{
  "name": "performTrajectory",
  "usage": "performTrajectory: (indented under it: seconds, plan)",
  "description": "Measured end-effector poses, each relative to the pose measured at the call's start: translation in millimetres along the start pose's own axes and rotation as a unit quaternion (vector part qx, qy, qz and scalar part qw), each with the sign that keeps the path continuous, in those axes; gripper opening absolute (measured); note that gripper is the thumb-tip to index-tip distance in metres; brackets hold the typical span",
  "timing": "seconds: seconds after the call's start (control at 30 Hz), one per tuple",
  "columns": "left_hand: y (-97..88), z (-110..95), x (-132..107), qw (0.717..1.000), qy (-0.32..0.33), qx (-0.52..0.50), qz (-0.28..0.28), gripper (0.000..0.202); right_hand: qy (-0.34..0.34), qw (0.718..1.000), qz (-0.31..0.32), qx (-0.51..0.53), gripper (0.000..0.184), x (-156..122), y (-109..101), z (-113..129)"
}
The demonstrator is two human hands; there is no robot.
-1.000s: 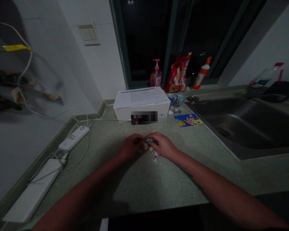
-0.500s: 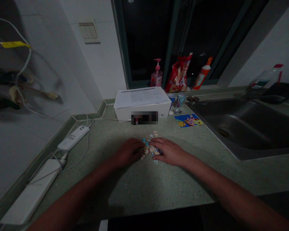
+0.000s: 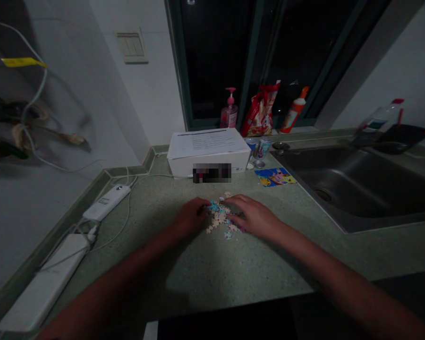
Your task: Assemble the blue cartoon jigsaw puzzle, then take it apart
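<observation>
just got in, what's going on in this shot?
A person has both bare hands on a loose pile of small pastel jigsaw pieces on the speckled green countertop. The right hand lies flat on the pile's right edge. The left hand touches the left edge with its fingers curled; its grip is unclear. The pieces lie scattered. A white cardboard box sits behind them.

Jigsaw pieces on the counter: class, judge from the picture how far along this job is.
Done: the jigsaw pieces lie loose in a small heap on the counter. In hand: the left hand and right hand touch the heap's two sides. Left: no joined section shows, though the light is dim. The colourful card lies apart, near the sink.
</observation>
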State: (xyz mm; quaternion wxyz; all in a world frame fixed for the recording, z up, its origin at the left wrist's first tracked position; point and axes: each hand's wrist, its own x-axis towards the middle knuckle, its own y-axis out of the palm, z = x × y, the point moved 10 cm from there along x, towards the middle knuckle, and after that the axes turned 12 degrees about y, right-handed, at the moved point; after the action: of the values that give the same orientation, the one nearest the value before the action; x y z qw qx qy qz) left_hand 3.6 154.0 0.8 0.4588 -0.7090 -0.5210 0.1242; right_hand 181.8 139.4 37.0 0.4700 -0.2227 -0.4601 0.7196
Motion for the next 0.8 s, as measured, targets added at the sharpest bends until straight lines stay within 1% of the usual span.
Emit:
performTrajectory:
  seconds: [0.07, 0.13, 0.2, 0.3, 0.37, 0.43, 0.53, 0.6, 0.67, 0.7, 0.8]
  plan:
    - [-2.3, 9, -2, 0.999, -0.027, -0.02, -0.018, 0.025, 0.031, 0.999, 0.024, -0.032, 0.044, -10, -2, -14]
    - [-2.3, 14, -4, 0.997, -0.046, -0.047, -0.029, 0.022, 0.048, 0.996, 0.047, -0.053, 0.046, -22, 0, -25]
    - [2.8, 10, -4, 0.994, -0.042, -0.094, -0.024, 0.026, 0.051, 0.996, 0.052, -0.05, 0.045, -29, 4, -29]
    - [12.9, -8, -3, 0.99, 0.002, -0.143, 0.006, 0.036, 0.039, 0.998, 0.039, -0.022, 0.038, -30, 10, -23]
    - [13.4, -21, -5, 0.992, 0.039, -0.121, 0.02, 0.039, 0.028, 0.999, 0.03, -0.008, 0.031, -27, 15, -16]
    - [10.2, -32, -10, 0.994, 0.076, -0.077, 0.033, 0.038, 0.017, 1.0, 0.023, -0.004, 0.026, -24, 16, -11]
    - [7.3, -49, -21, 0.987, 0.14, -0.014, 0.073, 0.041, 0.008, 1.0, 0.015, -0.007, 0.022, -24, 15, -9]
    - [8.5, -58, -27, 0.98, 0.175, 0.02, 0.097, 0.04, 0.012, 1.0, 0.018, -0.016, 0.025, -24, 15, -10]
    - [11.7, -62, -30, 0.976, 0.189, 0.036, 0.107, 0.032, 0.02, 0.999, 0.029, -0.027, 0.031, -22, 19, -11]
    - [13.9, -62, -29, 0.975, 0.191, 0.037, 0.106, 0.029, 0.019, 0.999, 0.036, -0.029, 0.032, -20, 21, -9]
    - [21.1, -57, -20, 0.977, 0.191, 0.032, 0.089, 0.029, -0.006, 0.999, 0.042, -0.015, 0.03, -14, 23, 3]
